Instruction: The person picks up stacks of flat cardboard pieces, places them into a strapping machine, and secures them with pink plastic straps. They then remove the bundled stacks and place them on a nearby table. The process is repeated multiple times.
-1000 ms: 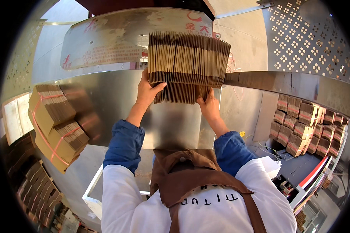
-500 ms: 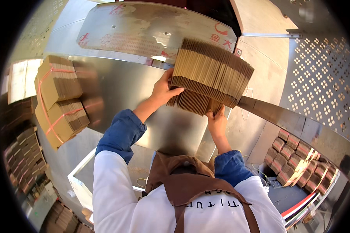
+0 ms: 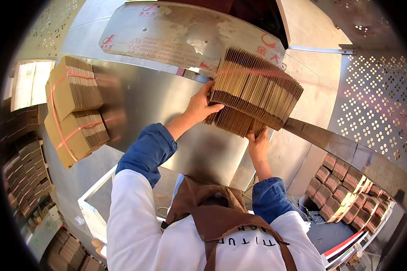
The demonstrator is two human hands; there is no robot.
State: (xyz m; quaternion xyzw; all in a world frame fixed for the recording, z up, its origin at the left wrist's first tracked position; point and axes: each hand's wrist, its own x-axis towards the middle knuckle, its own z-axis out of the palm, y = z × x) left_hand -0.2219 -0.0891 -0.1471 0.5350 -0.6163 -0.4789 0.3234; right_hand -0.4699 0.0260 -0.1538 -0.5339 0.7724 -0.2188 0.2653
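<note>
A thick stack of folded brown cardboard (image 3: 253,92) stands on the metal table, its many edges turned up toward me. Across its far part runs a thin pink strap (image 3: 244,72). My left hand (image 3: 200,105) grips the stack's left side, thumb along the near face and fingers partly hidden at the edge. Lower down, my right hand (image 3: 258,141) is closed on the near right part of the same cardboard, fingers bent against it. Some of its fingertips are hidden.
Two strapped cardboard bundles (image 3: 74,106) stand at the table's left end. Beyond the stack lies a metal machine cover (image 3: 176,38) with red print. A metal rail (image 3: 321,135) runs off to the right, above a cart of many bundles (image 3: 343,189). A perforated panel (image 3: 371,99) stands farther right.
A pink strap now lies across the stack, where none showed before. Both hands keep their hold on the cardboard. The whole scene has shifted slightly right in view.
</note>
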